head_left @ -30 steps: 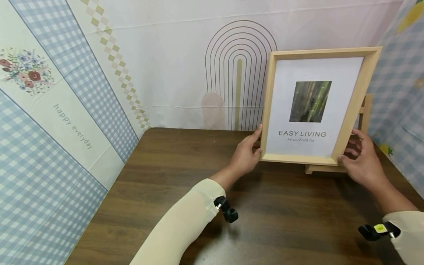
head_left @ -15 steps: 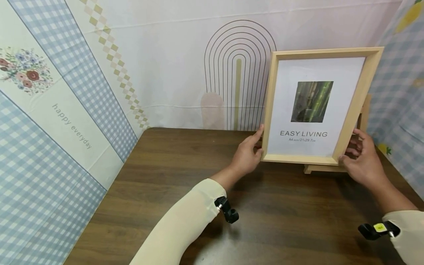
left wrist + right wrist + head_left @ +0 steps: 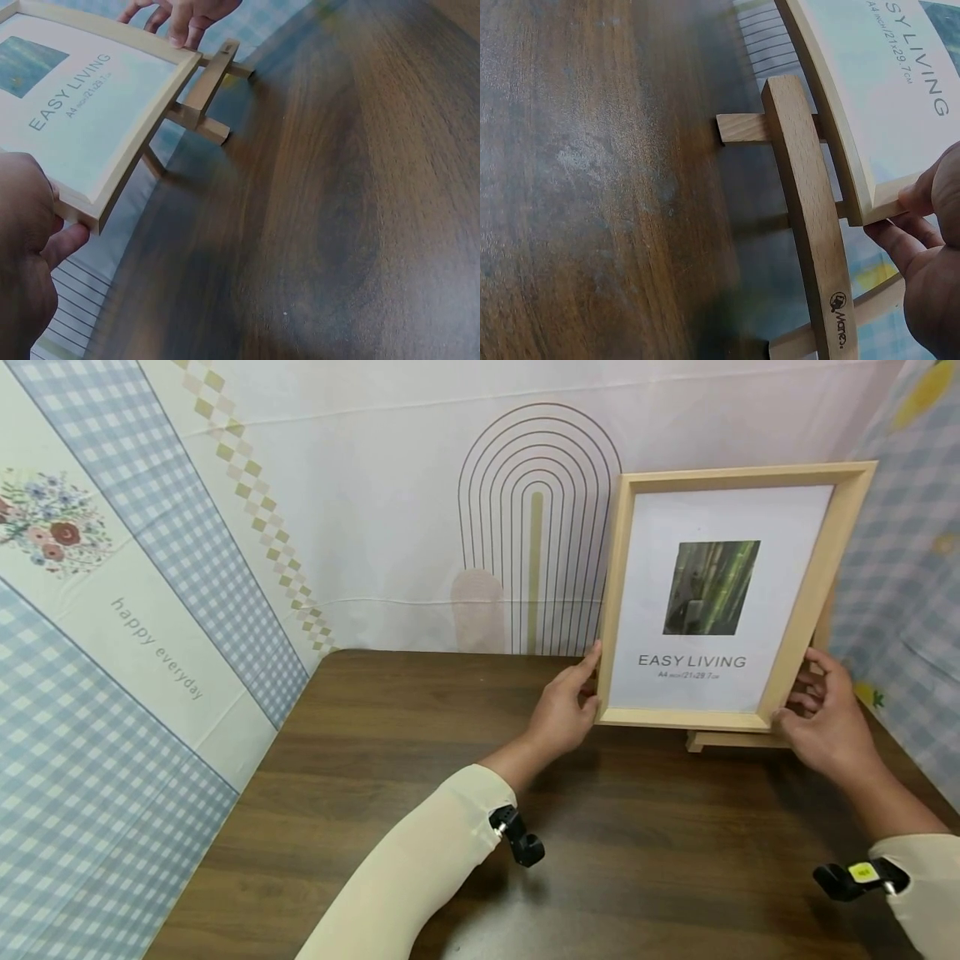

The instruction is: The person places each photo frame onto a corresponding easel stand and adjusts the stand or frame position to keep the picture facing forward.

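A pale wooden picture frame [image 3: 697,720] with a white insert reading "EASY LIVING" and a small bamboo photo stands upright at the right of the table. My left hand [image 3: 564,708] grips its lower left edge, and my right hand [image 3: 828,718] pinches its lower right corner. Behind and below the frame is a small wooden easel [image 3: 738,740], mostly hidden in the head view. In the right wrist view the easel's front ledge [image 3: 806,187] runs beside the frame's bottom edge, with a gap showing between them. The left wrist view shows the easel's feet on the table.
The dark wood-grain table [image 3: 390,777] spreads to the left and front. A pale printed cloth [image 3: 390,527] hangs behind it, with blue-checked cloth [image 3: 97,760] along the left side and more at the right.
The frame and both hands have shifted slightly right, and the frame now covers more of the easel's right leg. The head view has turned a little. Both hands keep their hold.
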Available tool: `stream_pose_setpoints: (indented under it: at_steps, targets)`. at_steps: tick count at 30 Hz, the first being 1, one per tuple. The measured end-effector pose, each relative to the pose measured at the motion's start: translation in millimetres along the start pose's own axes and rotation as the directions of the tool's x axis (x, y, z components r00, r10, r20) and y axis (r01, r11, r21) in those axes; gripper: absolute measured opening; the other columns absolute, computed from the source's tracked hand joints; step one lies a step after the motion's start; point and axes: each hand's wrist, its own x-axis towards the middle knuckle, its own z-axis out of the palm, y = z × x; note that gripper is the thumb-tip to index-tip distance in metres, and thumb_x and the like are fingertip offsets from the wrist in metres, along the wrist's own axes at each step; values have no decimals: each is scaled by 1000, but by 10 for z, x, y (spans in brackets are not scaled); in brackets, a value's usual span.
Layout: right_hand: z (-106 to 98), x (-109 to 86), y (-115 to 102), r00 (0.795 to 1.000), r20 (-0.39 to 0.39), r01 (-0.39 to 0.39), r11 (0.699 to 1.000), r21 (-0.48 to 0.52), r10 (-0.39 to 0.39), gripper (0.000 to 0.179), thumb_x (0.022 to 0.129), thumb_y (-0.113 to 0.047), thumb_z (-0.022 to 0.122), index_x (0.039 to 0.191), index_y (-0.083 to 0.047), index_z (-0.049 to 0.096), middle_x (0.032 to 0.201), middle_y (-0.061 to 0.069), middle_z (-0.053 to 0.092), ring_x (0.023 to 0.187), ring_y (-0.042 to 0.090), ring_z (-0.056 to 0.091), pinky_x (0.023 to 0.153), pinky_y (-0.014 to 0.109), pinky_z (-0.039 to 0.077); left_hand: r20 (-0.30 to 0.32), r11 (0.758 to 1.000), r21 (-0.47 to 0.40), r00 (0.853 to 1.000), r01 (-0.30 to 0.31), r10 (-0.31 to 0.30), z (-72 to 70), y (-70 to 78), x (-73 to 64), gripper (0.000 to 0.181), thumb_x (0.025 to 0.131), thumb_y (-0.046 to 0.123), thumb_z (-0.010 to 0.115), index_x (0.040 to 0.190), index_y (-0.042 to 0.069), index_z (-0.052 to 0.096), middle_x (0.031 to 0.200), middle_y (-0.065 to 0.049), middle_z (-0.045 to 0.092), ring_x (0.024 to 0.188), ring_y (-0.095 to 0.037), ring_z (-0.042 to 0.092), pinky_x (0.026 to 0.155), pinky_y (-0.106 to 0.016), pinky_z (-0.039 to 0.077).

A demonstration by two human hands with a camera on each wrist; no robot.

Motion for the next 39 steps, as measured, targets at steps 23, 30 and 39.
stream_pose_setpoints:
  at_steps: [23,30,39]
  targets:
    - [-11,12,38,999,-35,4,1000,0,-4,90,91,12,55,163,-17,8,140,30,35,101,-6,42,74,2,40,4,1000,11,1000,-7,7,30,-2,39,87,94,-1,72,164,23,25,125,-11,63,106,-15,65,85,-10,46]
    - [-8,25,36,999,-51,17,1000,14,-17,89,90,14,54,162,-15,10,140,30,35,101,-6,43,76,3,41,1,1000,24,1000,1,-1,27,-3,48,87,94,-1,71,164,22,25,123,-9,63,106,-14,64,85,-10,46]
    - [-17,6,35,999,-38,14,1000,10,-13,88,90,14,53,162,-10,8,140,31,35,99,-7,43,74,3,42,16,1000,-4,1000,-1,1,19,-4,53,86,94,-2,71,164,20,26,124,-11,62,106,-16,65,85,-10,46]
